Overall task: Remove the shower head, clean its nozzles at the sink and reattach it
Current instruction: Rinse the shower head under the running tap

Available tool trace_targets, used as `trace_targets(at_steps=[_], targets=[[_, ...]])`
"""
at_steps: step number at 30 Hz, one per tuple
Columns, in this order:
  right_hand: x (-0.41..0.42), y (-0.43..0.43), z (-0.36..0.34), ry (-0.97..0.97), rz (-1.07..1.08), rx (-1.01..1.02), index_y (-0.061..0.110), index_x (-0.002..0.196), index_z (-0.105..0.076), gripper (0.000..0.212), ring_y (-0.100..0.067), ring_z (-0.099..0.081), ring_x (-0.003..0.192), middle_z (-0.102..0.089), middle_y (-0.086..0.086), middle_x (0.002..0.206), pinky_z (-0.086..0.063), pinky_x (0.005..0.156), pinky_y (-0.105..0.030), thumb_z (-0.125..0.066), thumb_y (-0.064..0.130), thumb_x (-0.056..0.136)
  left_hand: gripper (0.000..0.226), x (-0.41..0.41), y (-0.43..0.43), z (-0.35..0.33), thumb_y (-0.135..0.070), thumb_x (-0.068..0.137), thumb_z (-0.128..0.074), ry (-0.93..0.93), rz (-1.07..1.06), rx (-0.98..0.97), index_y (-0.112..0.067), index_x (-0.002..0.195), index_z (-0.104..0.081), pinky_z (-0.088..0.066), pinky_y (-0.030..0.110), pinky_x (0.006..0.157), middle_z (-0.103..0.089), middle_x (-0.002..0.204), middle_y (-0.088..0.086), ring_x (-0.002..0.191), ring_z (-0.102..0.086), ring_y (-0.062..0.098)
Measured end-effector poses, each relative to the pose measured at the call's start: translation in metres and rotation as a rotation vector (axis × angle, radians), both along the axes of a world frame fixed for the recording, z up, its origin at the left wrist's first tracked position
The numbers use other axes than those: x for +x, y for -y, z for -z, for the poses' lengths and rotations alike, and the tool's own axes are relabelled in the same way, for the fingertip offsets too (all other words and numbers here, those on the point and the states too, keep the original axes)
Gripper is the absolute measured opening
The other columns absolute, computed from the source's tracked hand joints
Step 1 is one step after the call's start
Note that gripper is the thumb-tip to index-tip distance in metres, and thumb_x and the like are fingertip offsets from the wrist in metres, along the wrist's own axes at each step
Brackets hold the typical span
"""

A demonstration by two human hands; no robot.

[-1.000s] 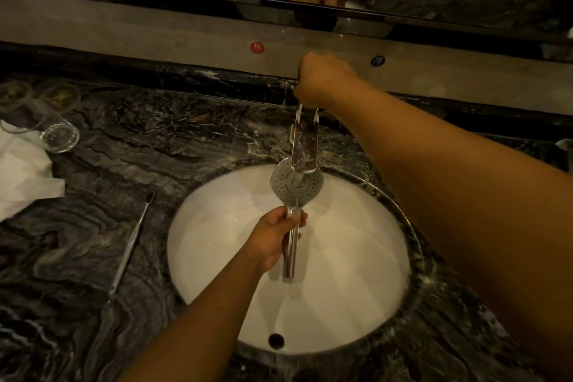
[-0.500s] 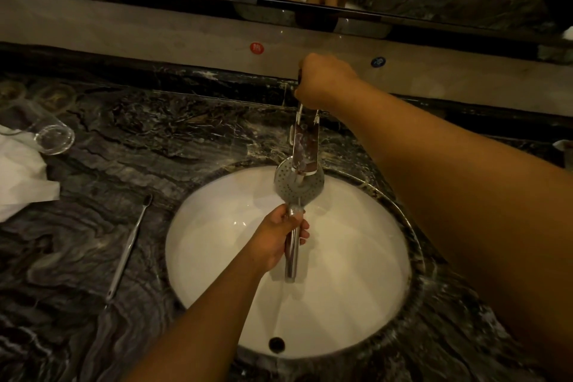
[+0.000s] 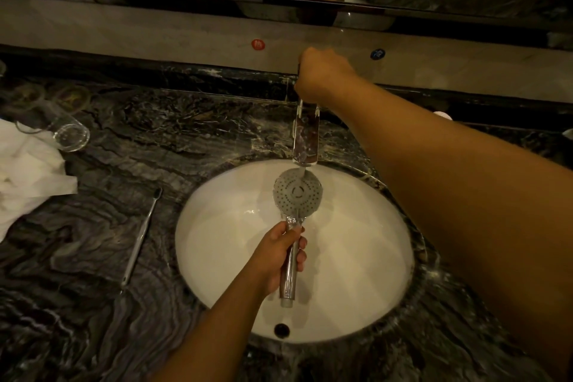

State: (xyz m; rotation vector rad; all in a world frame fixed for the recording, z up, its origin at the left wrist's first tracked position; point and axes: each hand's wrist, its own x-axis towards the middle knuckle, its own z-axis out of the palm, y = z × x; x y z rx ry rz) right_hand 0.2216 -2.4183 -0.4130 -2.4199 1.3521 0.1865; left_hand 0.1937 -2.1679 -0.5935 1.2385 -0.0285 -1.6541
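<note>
Left hand [image 3: 276, 257] is wrapped round the shower head [image 3: 297, 194] handle, holding it over the sink [image 3: 356, 257], nozzles up, under the tap [image 3: 305, 136] with water hitting its face. Right hand [image 3: 322, 77] curls over the tap's top, hiding the lever. Red dot [image 3: 258, 44] and blue dot [image 3: 377, 54] on the wall, print too blurry to read. Tissue [image 3: 28, 170] is cut off at the left; toothbrush [image 3: 141, 236] lies beside the basin.

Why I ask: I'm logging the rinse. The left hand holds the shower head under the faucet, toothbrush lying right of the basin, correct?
Not quite: the head view shows the toothbrush lying left of the basin, on the counter. The left hand does hold the shower head under the faucet.
</note>
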Motion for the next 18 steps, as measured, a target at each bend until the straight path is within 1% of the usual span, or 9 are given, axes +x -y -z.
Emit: trace_targets(at_steps=[5,8,11,15,18], targets=[[0.000,-0.001,0.001,-0.007,0.002,-0.013,0.010,0.131,-0.053,0.042,-0.036,-0.058,0.114,-0.054,-0.019,0.132,-0.050,0.078,-0.038,-0.063,0.015,0.091,0.019,0.004,0.002,-0.006,-0.019,0.097,-0.051,0.046,0.001,0.016,-0.006,0.111,-0.055,-0.042,0.027,0.048,-0.056,0.071,0.007,0.052,-0.048,0.016],[0.000,-0.001,0.001,0.004,0.015,0.003,0.010,0.130,-0.054,0.040,-0.035,-0.059,0.112,-0.056,-0.018,0.130,-0.053,0.082,-0.039,-0.063,0.014,0.092,0.017,0.009,0.010,-0.010,-0.019,0.098,-0.050,0.058,-0.004,-0.001,-0.008,0.109,-0.057,-0.041,0.027,0.047,-0.056,0.071,0.007,0.051,-0.048,0.016],[0.000,-0.001,0.001,0.008,0.018,0.006,0.010,0.129,-0.055,0.038,-0.034,-0.060,0.110,-0.057,-0.018,0.129,-0.054,0.080,-0.038,-0.063,0.015,0.092,0.014,0.010,0.018,-0.013,-0.021,0.098,-0.051,0.078,0.005,-0.023,-0.010,0.103,-0.057,-0.041,0.027,0.046,-0.057,0.070,0.006,0.051,-0.049,0.015],[-0.001,0.000,0.002,0.027,0.020,0.016,0.009,0.126,-0.056,0.035,-0.034,-0.062,0.105,-0.058,-0.016,0.124,-0.057,0.084,-0.041,-0.062,0.014,0.092,0.023,0.007,0.026,-0.015,-0.029,0.098,-0.051,0.074,0.008,-0.029,-0.008,0.105,-0.057,-0.042,0.025,0.045,-0.056,0.070,0.006,0.050,-0.047,0.015],[-0.001,0.000,0.003,0.034,0.020,0.014,0.009,0.125,-0.057,0.034,-0.035,-0.063,0.105,-0.058,-0.018,0.124,-0.057,0.085,-0.043,-0.062,0.013,0.091,0.026,0.003,0.026,-0.015,-0.033,0.098,-0.050,0.040,0.009,-0.021,-0.008,0.106,-0.057,-0.042,0.025,0.045,-0.055,0.070,0.005,0.050,-0.047,0.014]])
